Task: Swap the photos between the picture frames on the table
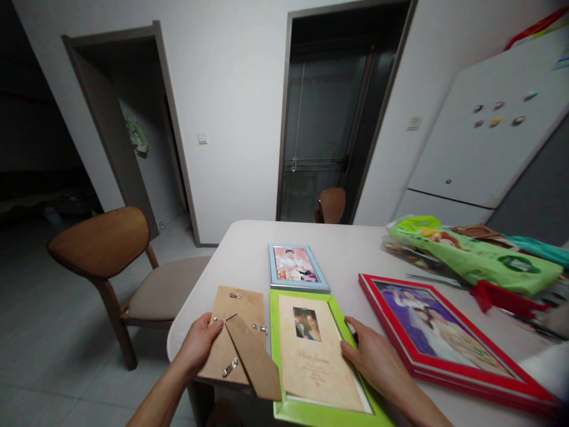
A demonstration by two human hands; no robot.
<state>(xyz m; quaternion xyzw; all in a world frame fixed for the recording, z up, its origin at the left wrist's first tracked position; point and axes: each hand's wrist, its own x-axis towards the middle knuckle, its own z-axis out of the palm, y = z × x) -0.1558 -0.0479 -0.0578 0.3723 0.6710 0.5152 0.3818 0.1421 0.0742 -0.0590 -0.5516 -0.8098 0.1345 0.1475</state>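
My left hand (200, 344) grips the left edge of a brown picture frame backboard (243, 293), thumb on top. The board has metal clips and a fold-out stand leg (255, 362), which reaches over toward the green frame. My right hand (376, 353) is closed around the right side of a lime-green picture frame (291, 409). Inside that frame lies a beige printed sheet (311, 370) with a small photo near its top. A light blue picture frame (296, 264) lies just beyond. To the right of my right hand rests a larger red picture frame (444, 323) with a wedding photo.
Green plastic packaging (480, 252) and a red-handled item (507, 299) lie on the white table (347, 240) at right. A wooden chair (106, 243) stands at left, another chair (332, 204) behind the table. A white fridge (489, 142) stands at back right.
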